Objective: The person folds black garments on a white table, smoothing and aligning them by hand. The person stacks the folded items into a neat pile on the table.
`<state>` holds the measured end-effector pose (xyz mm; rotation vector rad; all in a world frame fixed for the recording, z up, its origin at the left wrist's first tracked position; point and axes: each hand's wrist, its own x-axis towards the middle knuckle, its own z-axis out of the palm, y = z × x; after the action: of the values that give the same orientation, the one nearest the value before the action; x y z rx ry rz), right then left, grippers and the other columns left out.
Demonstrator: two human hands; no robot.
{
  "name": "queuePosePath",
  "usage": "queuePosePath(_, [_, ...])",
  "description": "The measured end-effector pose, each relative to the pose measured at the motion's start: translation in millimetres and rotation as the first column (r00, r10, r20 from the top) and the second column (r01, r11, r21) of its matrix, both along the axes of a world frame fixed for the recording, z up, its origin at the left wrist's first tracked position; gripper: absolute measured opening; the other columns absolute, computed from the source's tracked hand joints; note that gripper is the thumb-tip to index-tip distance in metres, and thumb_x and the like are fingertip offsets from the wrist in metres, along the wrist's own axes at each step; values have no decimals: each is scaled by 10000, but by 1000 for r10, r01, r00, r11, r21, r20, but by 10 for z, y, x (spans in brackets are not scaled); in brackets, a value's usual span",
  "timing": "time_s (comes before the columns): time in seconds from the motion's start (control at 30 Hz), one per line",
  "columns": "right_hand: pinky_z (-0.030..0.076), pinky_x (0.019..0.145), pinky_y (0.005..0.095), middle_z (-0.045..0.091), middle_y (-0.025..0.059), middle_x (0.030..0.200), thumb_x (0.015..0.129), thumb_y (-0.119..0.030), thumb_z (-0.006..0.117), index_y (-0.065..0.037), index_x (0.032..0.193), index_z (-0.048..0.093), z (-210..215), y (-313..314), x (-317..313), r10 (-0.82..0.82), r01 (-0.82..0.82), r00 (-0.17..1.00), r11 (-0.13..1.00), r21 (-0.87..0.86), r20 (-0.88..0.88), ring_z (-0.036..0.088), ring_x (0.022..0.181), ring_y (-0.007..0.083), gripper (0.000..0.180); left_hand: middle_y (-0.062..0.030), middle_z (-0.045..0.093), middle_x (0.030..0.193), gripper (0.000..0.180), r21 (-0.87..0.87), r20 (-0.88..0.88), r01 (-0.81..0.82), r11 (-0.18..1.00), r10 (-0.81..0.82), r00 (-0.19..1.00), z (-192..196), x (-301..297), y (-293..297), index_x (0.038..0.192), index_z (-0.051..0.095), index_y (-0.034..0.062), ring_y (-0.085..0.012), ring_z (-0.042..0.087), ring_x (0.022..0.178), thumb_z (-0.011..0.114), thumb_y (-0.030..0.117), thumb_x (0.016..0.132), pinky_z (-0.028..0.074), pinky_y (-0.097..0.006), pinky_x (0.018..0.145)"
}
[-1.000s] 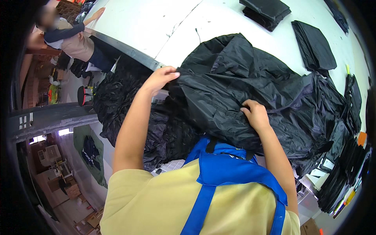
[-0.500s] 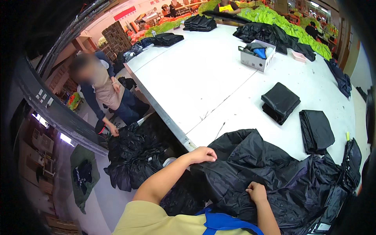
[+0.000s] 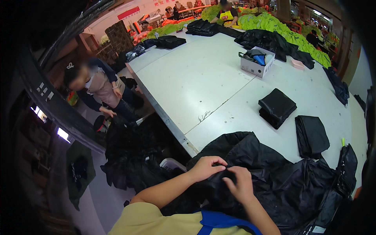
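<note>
White table (image 3: 184, 78) fills the middle of the view, a seam slanting across it; lime-green cloth (image 3: 270, 27) heaped beyond its far edge, open carton (image 3: 250, 67) near that side. Black cloth (image 3: 290, 184) lies crumpled over the near edge, directly before the wearer. Long axis runs roughly left to right, sloping down toward the right; left end bunched under the hands, one rounded fold pointing away across the table. Left hand (image 3: 206, 168) pinches the cloth between thumb and forefinger. Right hand (image 3: 241, 182) just beside it, fingers bent at the cloth, thumb apart; cannot tell whether it grips. Two folded black bundles (image 3: 277, 107) sit past the cloth, on the right. Off the table's left side, a co-worker (image 3: 103, 88) bends over a dark heap (image 3: 131, 156).
</note>
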<state>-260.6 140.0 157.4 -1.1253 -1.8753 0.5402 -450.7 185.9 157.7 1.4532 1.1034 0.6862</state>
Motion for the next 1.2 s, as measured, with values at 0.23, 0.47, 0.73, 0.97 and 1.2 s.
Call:
queuePosePath(0.23, [412,775,398,582,77,874,734,-155,716,-73,911,597,84,56,-140,128,-131,976,991,1,178,546,880,285,229,-46,654,950,246,-311,236,-113,944,192,953,-23,-64,-70,1125,616,-7,-95,598,870,535,18,894,478,-235,798])
queuePosePath(0.47, [440,762,374,611,105,829,779,-109,678,-55,853,623,331,-3,-126,205,-219,975,956,-197,-88,587,800,303,108,-42,629,1059,370,-303,358,-85,949,196,913,182,-48,-185,1192,580,6,-70,579,893,555,-100,838,476,-205,819])
queuePosePath(0.73, [487,615,293,633,118,771,757,-50,706,-27,866,638,429,-33,-73,-1,-40,982,976,-214,-188,625,679,244,131,-73,634,1096,348,-98,292,-94,991,119,949,340,66,-267,1171,580,-27,-112,602,975,533,-122,840,479,-245,876])
queuePosePath(0.97, [454,560,244,618,88,681,731,-37,738,-6,781,607,406,-41,32,-80,1,967,952,-307,-244,593,597,142,144,-75,658,1047,285,137,131,3,991,-22,991,545,84,-313,1119,625,4,-114,622,917,622,-26,835,487,-235,813])
queuePosePath(1.2, [443,537,255,609,93,668,742,-69,741,-4,764,600,307,-53,108,-49,-79,961,896,-438,-272,560,566,126,156,-87,681,931,218,376,-118,129,918,-90,989,597,148,-312,1038,661,32,-171,654,823,657,38,820,504,-262,738])
